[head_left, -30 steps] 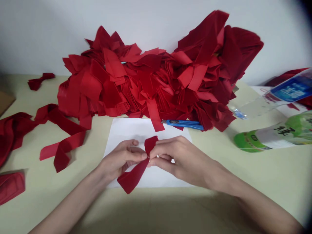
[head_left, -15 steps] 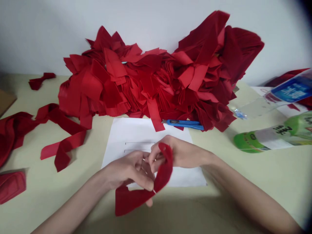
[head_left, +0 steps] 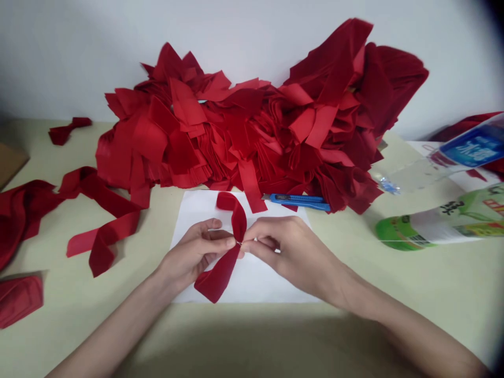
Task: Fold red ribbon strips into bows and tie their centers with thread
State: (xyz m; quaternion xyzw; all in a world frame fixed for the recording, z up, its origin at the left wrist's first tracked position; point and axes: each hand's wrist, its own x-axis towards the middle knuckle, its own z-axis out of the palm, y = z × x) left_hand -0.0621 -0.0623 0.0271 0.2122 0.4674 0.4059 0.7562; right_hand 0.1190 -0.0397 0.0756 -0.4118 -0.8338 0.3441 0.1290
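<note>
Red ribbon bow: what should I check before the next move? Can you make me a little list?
Left hand pinching the red fabric ribbon at its middle: ok.
Right hand pinching the same spot: ok.
Upper loop and lower tail of the ribbon both showing: ok.
Shiny thin wire tight around the middle: cannot tell.
Flat white paper sheet lying under the ribbon: ok.
Blue plastic utility knife lying away from the hands: ok.
</note>
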